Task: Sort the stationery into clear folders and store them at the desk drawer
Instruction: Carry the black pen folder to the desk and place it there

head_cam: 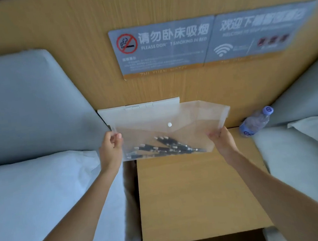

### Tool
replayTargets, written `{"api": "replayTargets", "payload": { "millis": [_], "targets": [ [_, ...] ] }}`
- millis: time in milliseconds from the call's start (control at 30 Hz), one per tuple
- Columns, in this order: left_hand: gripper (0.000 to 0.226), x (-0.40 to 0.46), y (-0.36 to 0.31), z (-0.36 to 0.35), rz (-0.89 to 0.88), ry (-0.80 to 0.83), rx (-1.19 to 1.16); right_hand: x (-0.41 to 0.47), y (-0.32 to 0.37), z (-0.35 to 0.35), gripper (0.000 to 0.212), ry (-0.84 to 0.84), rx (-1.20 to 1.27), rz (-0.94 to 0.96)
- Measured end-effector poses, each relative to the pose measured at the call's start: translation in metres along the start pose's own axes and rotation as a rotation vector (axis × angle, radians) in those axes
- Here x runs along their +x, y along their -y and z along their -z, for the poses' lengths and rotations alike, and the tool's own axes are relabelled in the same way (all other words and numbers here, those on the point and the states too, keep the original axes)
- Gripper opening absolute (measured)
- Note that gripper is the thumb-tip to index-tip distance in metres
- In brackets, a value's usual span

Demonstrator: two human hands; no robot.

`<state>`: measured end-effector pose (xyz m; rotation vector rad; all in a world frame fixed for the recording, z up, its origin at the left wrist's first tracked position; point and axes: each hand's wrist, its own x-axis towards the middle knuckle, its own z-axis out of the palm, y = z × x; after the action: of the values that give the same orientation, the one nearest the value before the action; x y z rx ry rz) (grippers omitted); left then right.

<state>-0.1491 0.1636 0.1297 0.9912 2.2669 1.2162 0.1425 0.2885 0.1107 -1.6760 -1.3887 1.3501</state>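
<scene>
A clear plastic folder [173, 118] with a white snap button is held up above the back of the wooden bedside desk [197, 194]. Several black pens [165, 148] lie in a loose pile inside its lower part. My left hand [111, 151] grips the folder's left edge, thumb on the front. At the folder's lower right corner, my right hand [222, 140] pinches the plastic. The folder's flap looks folded down over the snap.
A white hinged panel [143, 105] sits on the wooden wall behind the folder. A plastic water bottle [256, 122] with a purple cap lies at the desk's back right. Beds with white pillows [35, 202] flank the desk. Two grey signs [166, 45] hang on the wall.
</scene>
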Motion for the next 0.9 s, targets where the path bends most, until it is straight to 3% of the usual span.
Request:
{"api": "replayTargets", "payload": {
  "millis": [133,200,433,900],
  "targets": [
    [0.019,-0.018,-0.032,0.015,-0.037,0.012,-0.032,-0.040,0.018,0.029,0.008,-0.106,-0.016,0.011],
    [0.022,-0.029,-0.048,0.018,-0.063,0.015,-0.040,-0.063,0.024,0.045,0.025,-0.195,-0.010,0.032],
    [0.015,-0.060,-0.101,0.005,-0.158,0.144,-0.126,-0.128,0.027,0.111,0.016,-0.429,0.037,0.055],
    [0.012,-0.169,-0.192,-0.054,-0.430,0.416,-0.164,-0.255,-0.021,0.235,0.026,-0.764,0.245,-0.001]
  ]
}}
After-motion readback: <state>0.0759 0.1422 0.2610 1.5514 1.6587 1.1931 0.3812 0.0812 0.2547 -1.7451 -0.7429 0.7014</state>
